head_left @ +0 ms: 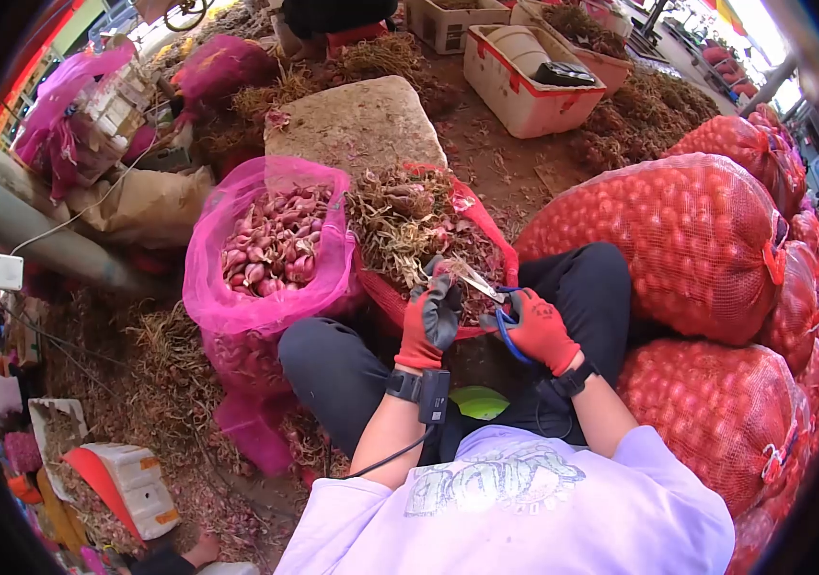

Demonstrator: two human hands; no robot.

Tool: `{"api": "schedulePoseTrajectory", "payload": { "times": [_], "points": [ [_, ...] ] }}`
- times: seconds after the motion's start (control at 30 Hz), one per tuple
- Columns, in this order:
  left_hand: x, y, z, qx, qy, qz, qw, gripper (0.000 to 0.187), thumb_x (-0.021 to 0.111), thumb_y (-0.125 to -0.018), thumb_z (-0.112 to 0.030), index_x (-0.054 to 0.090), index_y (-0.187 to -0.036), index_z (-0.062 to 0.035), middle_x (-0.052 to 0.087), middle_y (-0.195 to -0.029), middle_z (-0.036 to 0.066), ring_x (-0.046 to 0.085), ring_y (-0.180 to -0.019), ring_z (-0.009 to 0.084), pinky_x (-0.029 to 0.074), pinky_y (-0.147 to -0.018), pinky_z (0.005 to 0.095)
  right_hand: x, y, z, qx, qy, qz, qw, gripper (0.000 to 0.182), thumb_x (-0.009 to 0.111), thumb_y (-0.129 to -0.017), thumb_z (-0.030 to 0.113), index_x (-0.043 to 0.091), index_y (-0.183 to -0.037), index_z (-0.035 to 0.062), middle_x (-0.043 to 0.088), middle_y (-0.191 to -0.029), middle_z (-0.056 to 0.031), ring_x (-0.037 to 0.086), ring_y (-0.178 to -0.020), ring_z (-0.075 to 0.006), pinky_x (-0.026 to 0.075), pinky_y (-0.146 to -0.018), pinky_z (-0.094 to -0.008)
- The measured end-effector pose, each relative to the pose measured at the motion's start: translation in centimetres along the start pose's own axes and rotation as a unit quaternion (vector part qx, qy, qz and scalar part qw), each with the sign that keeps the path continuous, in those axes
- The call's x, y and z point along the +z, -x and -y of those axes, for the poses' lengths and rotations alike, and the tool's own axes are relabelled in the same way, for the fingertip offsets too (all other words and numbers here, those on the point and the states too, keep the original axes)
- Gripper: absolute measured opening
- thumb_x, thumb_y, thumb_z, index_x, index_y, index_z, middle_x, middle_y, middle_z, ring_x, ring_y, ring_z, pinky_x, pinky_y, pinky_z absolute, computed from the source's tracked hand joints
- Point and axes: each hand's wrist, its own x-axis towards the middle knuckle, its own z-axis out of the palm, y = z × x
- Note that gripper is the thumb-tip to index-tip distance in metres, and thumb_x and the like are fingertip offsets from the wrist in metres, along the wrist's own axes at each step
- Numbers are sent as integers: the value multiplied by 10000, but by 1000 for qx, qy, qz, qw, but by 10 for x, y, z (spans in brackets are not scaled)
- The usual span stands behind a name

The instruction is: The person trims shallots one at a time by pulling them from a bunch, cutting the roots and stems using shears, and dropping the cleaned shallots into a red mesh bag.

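Note:
My right hand (543,331), in a red and grey work glove, grips blue-handled scissors (476,282). Their blades point up and left toward my left hand (432,314), which wears a matching glove. Its fingers are closed on a shallot, mostly hidden by the glove. Just beyond my hands is a red mesh bag (486,218) with its mouth open, full of shallots with dried stalks (400,216). Left of it stands an open pink mesh bag (200,278) holding trimmed purple-red shallots (270,244).
Full red mesh sacks (658,235) are piled along my right side. A pale slab (357,125) lies ahead, with a white crate (534,105) beyond it. Dry stalks (174,359) litter the ground at left. A grey pole (55,225) crosses the left side. Another person sits at the top.

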Motion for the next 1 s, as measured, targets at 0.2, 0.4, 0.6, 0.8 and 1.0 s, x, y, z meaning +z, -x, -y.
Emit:
{"api": "schedulePoseTrajectory", "payload": {
  "times": [0.2, 0.4, 0.6, 0.8, 1.0],
  "points": [
    [-9, 3, 1, 21, -18, 60, 998, 349, 527, -887, 8, 518, -1228, -68, 599, -1138, 49, 595, -1004, 146, 485, -901, 298, 9, -1, 9, 10, 15, -7, 1000, 501, 621, -794, 509, 603, -933, 28, 619, -916, -176, 622, -831, -341, 483, -706, -429],
    [1, 7, 3, 16, -13, 38, 999, 371, 532, -881, 51, 510, -1234, -60, 591, -1127, 50, 588, -1013, 139, 478, -924, 255, 19, 3, 12, 50, 30, -11, 998, 454, 632, -787, 471, 623, -844, 21, 629, -711, -181, 635, -714, -343, 491, -671, -426],
    [1, 0, 2, -16, -62, -42, 997, 290, 558, -884, 1, 578, -1155, -102, 632, -1020, 12, 602, -919, 124, 500, -819, 265, 32, -2, -13, 8, -21, -9, 1000, 341, 650, -782, 377, 661, -808, 38, 626, -670, -173, 628, -659, -336, 484, -622, -405],
    [-1, 3, -15, -111, 84, -2, 990, 254, 592, -883, -79, 585, -1136, -54, 621, -978, 70, 598, -863, 180, 527, -751, 279, 28, -9, -13, 92, -298, 88, 946, 323, 673, -799, 344, 676, -838, 24, 654, -722, -151, 601, -631, -319, 460, -600, -380],
    [-4, 9, -31, -189, 195, 50, 961, 232, 565, -918, -189, 580, -1099, -46, 615, -970, 58, 602, -821, 156, 538, -686, 264, 31, -4, -21, -8, -101, 30, 994, 537, 653, -766, 534, 620, -970, 38, 643, -890, -168, 631, -835, -322, 481, -696, -387]
  ]
}}
